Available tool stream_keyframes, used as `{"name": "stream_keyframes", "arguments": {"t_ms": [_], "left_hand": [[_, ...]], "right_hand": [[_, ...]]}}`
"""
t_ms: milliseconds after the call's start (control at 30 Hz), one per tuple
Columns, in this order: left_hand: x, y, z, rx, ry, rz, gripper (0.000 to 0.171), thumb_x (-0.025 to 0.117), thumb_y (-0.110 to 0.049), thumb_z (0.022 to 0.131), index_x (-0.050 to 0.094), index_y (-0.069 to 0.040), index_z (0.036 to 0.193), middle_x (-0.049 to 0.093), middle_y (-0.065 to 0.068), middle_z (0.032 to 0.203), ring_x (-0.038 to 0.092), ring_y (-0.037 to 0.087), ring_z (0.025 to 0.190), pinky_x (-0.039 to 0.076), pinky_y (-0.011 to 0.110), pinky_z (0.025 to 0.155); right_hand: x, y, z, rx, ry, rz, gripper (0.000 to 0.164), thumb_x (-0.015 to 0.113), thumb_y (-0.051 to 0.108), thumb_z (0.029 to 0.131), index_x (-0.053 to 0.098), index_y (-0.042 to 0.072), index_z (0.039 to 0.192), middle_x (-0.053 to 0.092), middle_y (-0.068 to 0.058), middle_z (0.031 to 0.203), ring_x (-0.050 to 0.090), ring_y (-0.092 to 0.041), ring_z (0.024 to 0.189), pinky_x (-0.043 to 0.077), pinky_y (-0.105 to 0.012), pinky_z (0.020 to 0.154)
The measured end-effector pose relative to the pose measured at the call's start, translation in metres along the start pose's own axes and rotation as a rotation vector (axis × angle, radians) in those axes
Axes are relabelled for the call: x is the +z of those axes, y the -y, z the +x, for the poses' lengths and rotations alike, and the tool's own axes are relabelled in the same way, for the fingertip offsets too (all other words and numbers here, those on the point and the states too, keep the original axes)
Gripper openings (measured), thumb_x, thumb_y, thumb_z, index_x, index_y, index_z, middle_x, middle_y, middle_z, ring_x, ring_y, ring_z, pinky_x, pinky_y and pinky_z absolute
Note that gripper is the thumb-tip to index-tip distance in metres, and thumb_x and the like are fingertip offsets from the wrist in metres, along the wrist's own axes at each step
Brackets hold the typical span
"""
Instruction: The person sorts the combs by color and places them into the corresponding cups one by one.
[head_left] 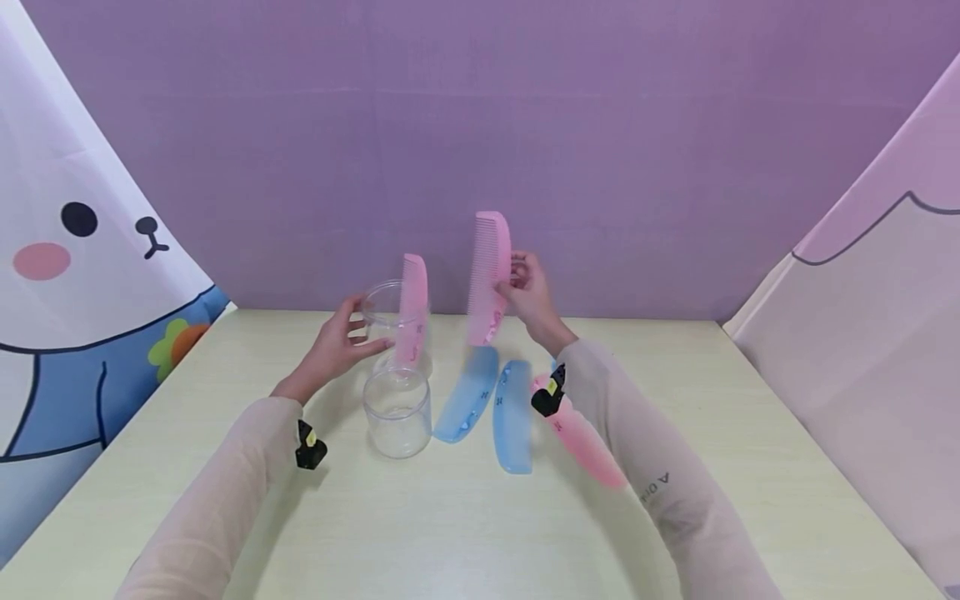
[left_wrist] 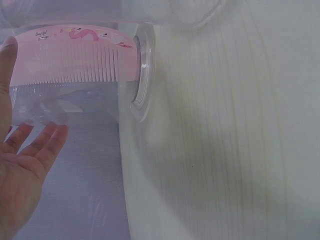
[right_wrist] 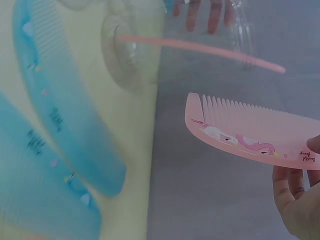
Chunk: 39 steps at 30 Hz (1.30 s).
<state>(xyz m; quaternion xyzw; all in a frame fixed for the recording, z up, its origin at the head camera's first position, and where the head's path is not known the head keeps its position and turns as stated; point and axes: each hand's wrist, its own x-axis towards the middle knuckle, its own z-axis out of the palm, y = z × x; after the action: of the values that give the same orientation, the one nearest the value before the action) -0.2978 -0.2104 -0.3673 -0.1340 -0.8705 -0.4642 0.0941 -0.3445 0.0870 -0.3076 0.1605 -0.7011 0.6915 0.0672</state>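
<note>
My left hand (head_left: 333,346) grips the far clear jar (head_left: 381,315), thumb at the front and fingers behind. Inside that jar a pink comb (head_left: 413,292) stands upright, its top above the rim; flamingo prints show on this comb (left_wrist: 70,55) in the left wrist view. Higher up and to the right, my right hand (head_left: 534,296) pinches a second pink comb (head_left: 497,258) by its spine. It is held upright above the table, teeth to the left, apart from the jar. In the right wrist view a flamingo print also decorates this held comb (right_wrist: 250,140).
Another clear jar (head_left: 399,421) stands in front of the gripped one. Two blue combs (head_left: 468,400) (head_left: 513,425) lie on the table right of it. A pink comb (head_left: 588,450) lies partly under my right forearm. A purple backdrop (head_left: 615,150) rises behind the table.
</note>
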Motion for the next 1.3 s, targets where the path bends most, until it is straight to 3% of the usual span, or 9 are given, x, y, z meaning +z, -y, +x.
{"name": "stream_keyframes", "arguments": {"t_ms": [567,1000,1300], "left_hand": [[0.001,0.000,0.001,0.000,0.001,0.004,0.090,0.075,-0.026,0.075,0.018,-0.005,0.141,0.034,0.023,0.137,0.044,0.045,0.120,0.046,0.050,0.094],[0.001,0.001,0.002,-0.023,0.005,0.013,0.091,0.075,-0.030,0.074,0.018,-0.006,0.141,0.033,0.021,0.139,0.043,0.044,0.121,0.046,0.048,0.095],[0.000,0.000,0.001,-0.018,0.007,0.008,0.089,0.075,-0.028,0.075,0.019,-0.004,0.140,0.033,0.022,0.138,0.043,0.045,0.121,0.046,0.048,0.094]], "right_hand": [[0.027,0.038,0.018,-0.061,-0.053,0.060,0.044,0.054,-0.011,0.081,0.047,0.004,0.122,0.057,-0.018,0.115,0.057,-0.017,0.089,0.054,-0.026,0.075],[0.048,0.050,0.024,-0.082,-0.103,0.146,0.040,0.056,-0.011,0.082,0.050,0.004,0.118,0.058,-0.014,0.111,0.057,-0.018,0.089,0.055,-0.032,0.081],[0.066,0.044,0.027,-0.124,-0.162,0.142,0.039,0.053,-0.016,0.078,0.047,-0.001,0.113,0.057,-0.015,0.101,0.054,-0.017,0.081,0.050,-0.019,0.066]]}}
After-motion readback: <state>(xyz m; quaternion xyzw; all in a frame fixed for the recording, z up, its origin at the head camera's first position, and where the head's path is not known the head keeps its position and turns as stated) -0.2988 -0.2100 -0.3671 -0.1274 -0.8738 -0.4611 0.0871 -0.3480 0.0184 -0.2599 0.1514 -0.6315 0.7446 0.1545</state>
